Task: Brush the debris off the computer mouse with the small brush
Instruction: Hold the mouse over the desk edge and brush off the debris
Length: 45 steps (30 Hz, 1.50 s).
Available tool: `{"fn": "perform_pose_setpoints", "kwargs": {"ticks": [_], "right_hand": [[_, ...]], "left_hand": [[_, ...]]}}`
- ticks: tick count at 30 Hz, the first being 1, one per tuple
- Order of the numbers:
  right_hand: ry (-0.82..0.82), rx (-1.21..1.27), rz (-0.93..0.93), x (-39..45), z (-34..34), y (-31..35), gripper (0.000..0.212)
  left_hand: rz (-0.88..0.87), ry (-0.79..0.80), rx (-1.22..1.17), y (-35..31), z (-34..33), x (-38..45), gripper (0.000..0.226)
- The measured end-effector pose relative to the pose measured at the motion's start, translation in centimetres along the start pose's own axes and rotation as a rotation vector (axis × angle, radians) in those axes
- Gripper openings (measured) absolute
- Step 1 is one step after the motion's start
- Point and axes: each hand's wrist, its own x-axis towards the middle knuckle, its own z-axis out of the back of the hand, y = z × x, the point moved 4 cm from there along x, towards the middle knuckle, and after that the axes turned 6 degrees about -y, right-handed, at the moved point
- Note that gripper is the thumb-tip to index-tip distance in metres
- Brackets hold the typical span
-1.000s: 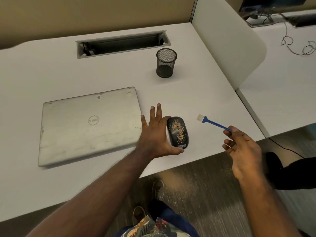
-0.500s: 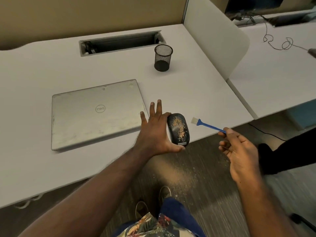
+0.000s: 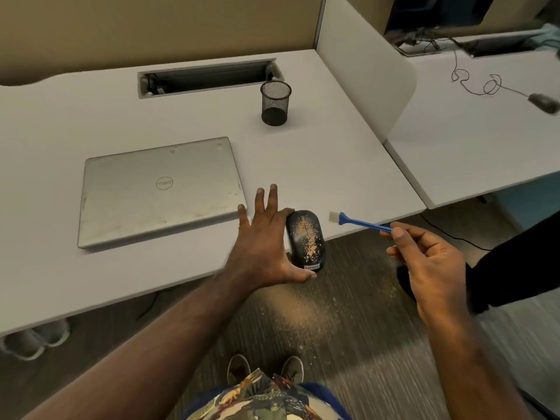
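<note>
A black computer mouse (image 3: 306, 239) with tan debris scattered over its top hangs partly past the front edge of the white desk (image 3: 318, 165). My left hand (image 3: 266, 244) grips the mouse from its left side, thumb under the near end and fingers spread. My right hand (image 3: 424, 262) pinches the end of a small blue brush (image 3: 357, 221). Its white bristles point left, a short gap to the right of the mouse and not touching it.
A closed silver laptop (image 3: 157, 189) lies left of my left hand. A black mesh pen cup (image 3: 275, 103) stands behind, near a cable slot (image 3: 209, 77). A white divider (image 3: 363, 77) bounds the desk's right side. Tan debris lies on the floor below.
The mouse and my left hand have shifted toward the desk's front edge, so the mouse now overhangs it. The brush has stayed just right of the mouse.
</note>
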Motion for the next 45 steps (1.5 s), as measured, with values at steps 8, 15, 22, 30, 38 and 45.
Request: {"fn": "perform_pose_setpoints", "kwargs": {"ticks": [8,15,22,30,38,45], "right_hand": [[0.129,-0.117,0.217,0.8,2.2,1.0,0.020],[0.222,-0.182,0.472,1.1,2.1,3.0,0.021],[0.260,-0.423,0.835,1.2,1.6,4.4,0.020],[0.185,-0.463,0.950,1.0,2.5,5.5,0.017],[0.191,-0.484,0.960,1.3,1.6,5.3,0.019],[0.153,-0.424,0.946,1.5,2.6,6.0,0.017]], "left_hand": [[0.029,0.008,0.020,-3.4,-1.0,-1.4,0.128],[0.030,-0.026,0.058,-5.3,-1.1,-2.3,0.127],[-0.023,-0.035,0.089,-5.8,-0.2,-1.7,0.127],[-0.037,0.002,0.126,-5.3,0.4,-1.3,0.128],[-0.061,0.004,0.102,-5.8,0.2,-1.1,0.129],[-0.074,0.001,0.095,-5.9,0.3,-0.9,0.128]]}}
